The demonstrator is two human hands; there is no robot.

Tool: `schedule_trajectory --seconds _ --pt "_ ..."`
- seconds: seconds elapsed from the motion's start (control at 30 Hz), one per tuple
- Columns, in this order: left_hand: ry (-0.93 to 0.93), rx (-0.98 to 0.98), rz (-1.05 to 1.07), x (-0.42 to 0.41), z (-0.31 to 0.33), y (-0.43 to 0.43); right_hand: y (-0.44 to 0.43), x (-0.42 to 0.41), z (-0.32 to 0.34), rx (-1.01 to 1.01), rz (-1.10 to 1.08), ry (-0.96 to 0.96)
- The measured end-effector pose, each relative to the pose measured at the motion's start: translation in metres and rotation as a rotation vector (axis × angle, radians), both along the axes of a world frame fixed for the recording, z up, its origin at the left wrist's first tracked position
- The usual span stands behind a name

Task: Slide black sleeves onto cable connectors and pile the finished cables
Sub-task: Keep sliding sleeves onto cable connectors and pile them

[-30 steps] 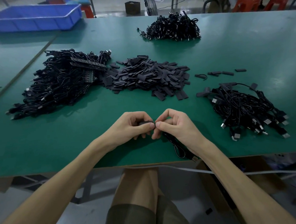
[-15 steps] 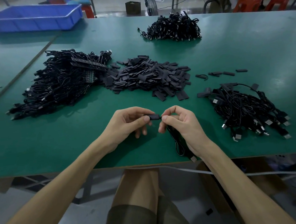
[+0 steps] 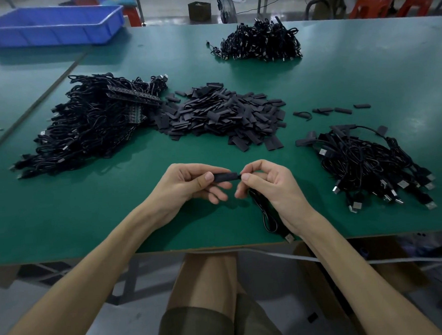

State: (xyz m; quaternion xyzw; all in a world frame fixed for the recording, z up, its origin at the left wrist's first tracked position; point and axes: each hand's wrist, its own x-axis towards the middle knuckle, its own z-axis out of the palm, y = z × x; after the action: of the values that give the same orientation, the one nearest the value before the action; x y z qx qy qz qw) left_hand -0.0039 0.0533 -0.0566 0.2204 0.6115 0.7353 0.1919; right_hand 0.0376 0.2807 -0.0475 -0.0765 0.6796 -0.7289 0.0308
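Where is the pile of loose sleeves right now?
In the head view the sleeve pile lies upper centre, touching the large cable heap on its left.

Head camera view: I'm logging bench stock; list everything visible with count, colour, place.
table: one, green, throughout.
bin: one, blue, far left.
left cable pile: one, black, left.
sleeve heap: one, black, centre.
loose sleeves: few, black, right of heap.
far cable pile: one, black, far centre.
right cable pile: one, black, right.
stools: two, red, beyond table, right.
held sleeve: one, black, between hands.
held cable: one, black, under right hand.
left hand: one, pinching held sleeve.
right hand: one, pinching held cable's end.
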Motion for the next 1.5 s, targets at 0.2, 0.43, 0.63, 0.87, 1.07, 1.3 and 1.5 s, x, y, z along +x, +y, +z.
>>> schedule_trajectory --seconds 0.2,0.43,0.63,0.87,1.07,1.3,1.5 --pt "-0.021 0.009 -0.036 -0.001 0.001 -0.001 0.003 0.0 0.001 0.004 0.035 -0.007" --pt "0.016 -0.004 0.022 0.002 0.003 0.003 0.004 0.0 0.001 0.01 0.032 -0.005" --pt "0.423 -0.34 0.245 0.009 0.002 0.014 0.0 0.0 -0.002 0.043 -0.017 0.01" --pt "1.025 -0.73 0.337 0.024 0.0 0.018 -0.002 0.0 -0.003 0.111 0.078 0.01" --pt "1.166 -0.783 0.356 0.03 0.004 0.021 -0.002 0.001 -0.001 0.11 0.086 0.008" --pt "1.164 -0.837 0.348 0.034 0.008 0.024 0.0 0.001 0.001 0.099 0.083 0.005" --pt "1.129 -0.805 0.332 0.036 0.009 0.024 0.004 0.002 0.002 0.083 0.127 0.001"
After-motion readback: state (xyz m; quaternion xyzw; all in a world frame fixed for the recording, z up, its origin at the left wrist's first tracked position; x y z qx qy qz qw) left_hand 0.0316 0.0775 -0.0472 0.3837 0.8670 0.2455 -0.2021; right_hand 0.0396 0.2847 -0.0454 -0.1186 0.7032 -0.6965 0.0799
